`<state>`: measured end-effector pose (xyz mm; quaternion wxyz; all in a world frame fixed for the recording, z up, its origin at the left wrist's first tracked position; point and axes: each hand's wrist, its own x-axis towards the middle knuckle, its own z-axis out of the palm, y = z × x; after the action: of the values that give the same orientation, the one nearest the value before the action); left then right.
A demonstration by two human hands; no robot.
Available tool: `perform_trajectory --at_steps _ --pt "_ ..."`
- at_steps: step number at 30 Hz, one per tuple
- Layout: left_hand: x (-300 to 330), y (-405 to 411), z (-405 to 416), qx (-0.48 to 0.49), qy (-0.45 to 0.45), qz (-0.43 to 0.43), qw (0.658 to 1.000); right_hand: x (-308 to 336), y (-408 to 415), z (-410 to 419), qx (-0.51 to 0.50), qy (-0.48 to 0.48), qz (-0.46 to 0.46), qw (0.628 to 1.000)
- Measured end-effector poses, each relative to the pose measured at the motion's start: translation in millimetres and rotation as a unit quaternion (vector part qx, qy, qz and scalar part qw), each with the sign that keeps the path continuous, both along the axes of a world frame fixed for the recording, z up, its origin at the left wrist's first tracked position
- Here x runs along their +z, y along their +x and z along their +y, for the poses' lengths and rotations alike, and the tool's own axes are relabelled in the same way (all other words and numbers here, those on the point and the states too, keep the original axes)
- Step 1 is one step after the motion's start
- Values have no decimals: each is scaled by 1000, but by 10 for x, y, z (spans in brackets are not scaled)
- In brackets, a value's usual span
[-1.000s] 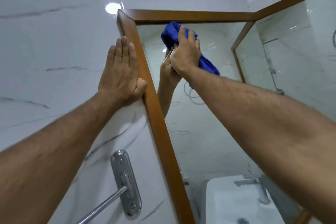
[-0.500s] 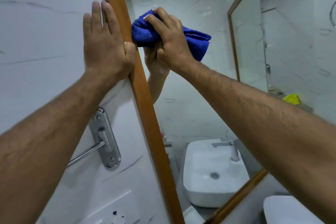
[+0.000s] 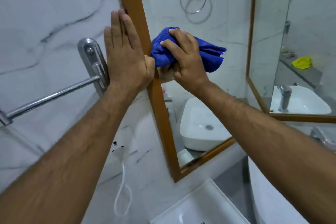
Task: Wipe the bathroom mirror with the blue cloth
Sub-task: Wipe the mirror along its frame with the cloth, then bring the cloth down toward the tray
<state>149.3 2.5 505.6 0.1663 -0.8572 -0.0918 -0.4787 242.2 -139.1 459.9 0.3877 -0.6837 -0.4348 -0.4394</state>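
white marble wall point(image 3: 45, 14) with dark veins fills the left of my view, and the bathroom mirror point(image 3: 196, 87) hangs to its right inside a brown wooden frame point(image 3: 160, 105), with a second framed mirror point(image 3: 291, 42) meeting it at the far right. in the glass i see the reflection of a white basin point(image 3: 200, 125), a chrome towel ring point(image 3: 196, 2) higher up, and in the second mirror a tap over a basin and something yellow point(image 3: 301, 62) on a ledge. a chrome towel bar point(image 3: 52, 94) runs across the wall on the left, fixed to an oval bracket just beside my left wrist. near the bottom edge is the rim of a white fixture point(image 3: 196, 205), and a thin white cord point(image 3: 123, 178) loops down the wall from a small outlet. my left hand point(image 3: 127, 56) lies flat and released, fingers straight and together, palm on the wall with the thumb against the frame's left edge. my right hand point(image 3: 187, 58) is clenched around the blue cloth point(image 3: 163, 51), pressing it to the glass right beside the frame, level with my left thumb. the cloth is bunched, with folded ends sticking out to the right of my knuckles.
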Motion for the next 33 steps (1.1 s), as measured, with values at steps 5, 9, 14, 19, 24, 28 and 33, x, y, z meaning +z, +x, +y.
perform_trajectory --at_steps 5,9,14,19,24,28,33 --pt "-778 -11 -73 -2 -30 38 999 -768 36 -56 0 -50 4 999" --pt "-1447 -89 -39 -26 -41 93 994 -1428 64 -157 -6 -94 11 996" --pt "-2152 -220 -72 -54 -74 148 985 -2262 -47 -285 -10 -151 52 987" --pt "-2855 -363 -135 -78 -116 194 971 -2996 -241 -290 -25 -196 151 969" --pt "-3383 -479 -152 -72 -139 252 955 -3441 -361 -401 -11 -267 201 942" --pt "-3766 -668 -237 -55 -164 306 936 -3702 -452 -503 -11 -363 280 889" --pt "-4236 -1093 -268 -29 -190 417 888 -3812 -560 -694 -8 -335 318 887"
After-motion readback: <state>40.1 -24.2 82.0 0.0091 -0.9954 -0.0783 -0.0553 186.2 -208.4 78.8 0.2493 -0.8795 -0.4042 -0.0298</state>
